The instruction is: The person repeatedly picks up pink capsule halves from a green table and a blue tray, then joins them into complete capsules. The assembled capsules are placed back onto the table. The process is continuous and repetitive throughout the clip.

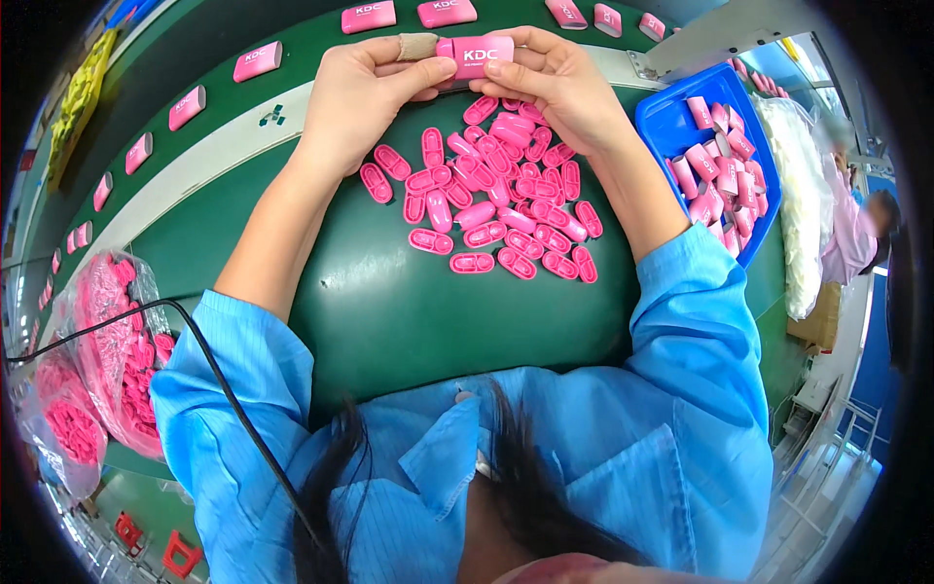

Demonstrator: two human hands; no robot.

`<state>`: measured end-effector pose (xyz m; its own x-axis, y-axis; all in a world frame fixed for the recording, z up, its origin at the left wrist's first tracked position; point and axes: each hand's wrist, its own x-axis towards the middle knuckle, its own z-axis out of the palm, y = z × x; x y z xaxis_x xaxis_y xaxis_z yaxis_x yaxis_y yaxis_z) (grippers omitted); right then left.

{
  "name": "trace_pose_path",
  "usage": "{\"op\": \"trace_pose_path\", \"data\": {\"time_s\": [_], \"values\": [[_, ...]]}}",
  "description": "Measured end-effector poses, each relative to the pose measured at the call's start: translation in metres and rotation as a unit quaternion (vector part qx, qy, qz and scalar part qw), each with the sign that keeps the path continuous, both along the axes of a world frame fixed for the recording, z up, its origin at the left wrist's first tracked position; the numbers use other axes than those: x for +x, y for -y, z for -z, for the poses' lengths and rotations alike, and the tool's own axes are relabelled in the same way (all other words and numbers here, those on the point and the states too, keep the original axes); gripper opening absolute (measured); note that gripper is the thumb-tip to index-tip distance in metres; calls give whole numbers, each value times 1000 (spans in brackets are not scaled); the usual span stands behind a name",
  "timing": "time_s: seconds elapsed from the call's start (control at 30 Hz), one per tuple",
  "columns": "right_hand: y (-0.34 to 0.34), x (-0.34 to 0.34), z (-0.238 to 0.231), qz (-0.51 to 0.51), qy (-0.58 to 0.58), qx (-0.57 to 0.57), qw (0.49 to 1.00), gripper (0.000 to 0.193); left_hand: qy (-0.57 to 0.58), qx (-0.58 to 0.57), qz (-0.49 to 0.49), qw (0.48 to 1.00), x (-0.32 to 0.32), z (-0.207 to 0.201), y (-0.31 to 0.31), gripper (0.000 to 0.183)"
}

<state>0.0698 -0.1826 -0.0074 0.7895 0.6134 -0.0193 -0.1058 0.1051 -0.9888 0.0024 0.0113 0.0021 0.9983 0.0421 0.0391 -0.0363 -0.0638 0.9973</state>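
Note:
Both hands meet over the far side of the green table. Between the thumb and fingers of my right hand [556, 80] is a flat pink plastic casing [484, 55] with white lettering. My left hand [375, 92], one finger wrapped in a tan covering, pinches a small pink end cap [445, 47] against the casing's left end. Whether the cap is seated or only touching I cannot tell. Just below the hands lies a loose pile of oval pink caps [471, 263], some hollow side up, some turned over.
At the right stands a blue tray [671, 107] full of pink casings. Clear bags of pink parts [131, 360] lie at the left beside a black cable [209, 355]. Spaced casings [258, 61] line a green belt beyond a pale rail [209, 161]. Another person [848, 229] is at far right.

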Motion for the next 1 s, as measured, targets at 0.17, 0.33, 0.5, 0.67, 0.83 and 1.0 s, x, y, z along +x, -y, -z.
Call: {"op": "trace_pose_path", "data": {"time_s": [0.17,0.33,0.5,0.67,0.83,1.0], "values": [[-1,-7,-2,40,85,-13,996,30,29,41,-9,999,-3,-7,4,39],[-3,-8,-2,57,129,-24,990,30,123,153,-45,980,-4,3,6,34],[-10,-19,-4,97,177,-31,979,33,240,326,-113,908,-16,6,27,28],[-13,0,-6,86,149,-82,982,33,230,349,-55,907,-3,12,14,31],[-28,59,2,78,114,-134,981,32,243,391,-54,886,-16,-13,-15,37],[-28,76,-10,193,327,-324,866,31,206,444,28,872,-78,-6,-17,36]]}}
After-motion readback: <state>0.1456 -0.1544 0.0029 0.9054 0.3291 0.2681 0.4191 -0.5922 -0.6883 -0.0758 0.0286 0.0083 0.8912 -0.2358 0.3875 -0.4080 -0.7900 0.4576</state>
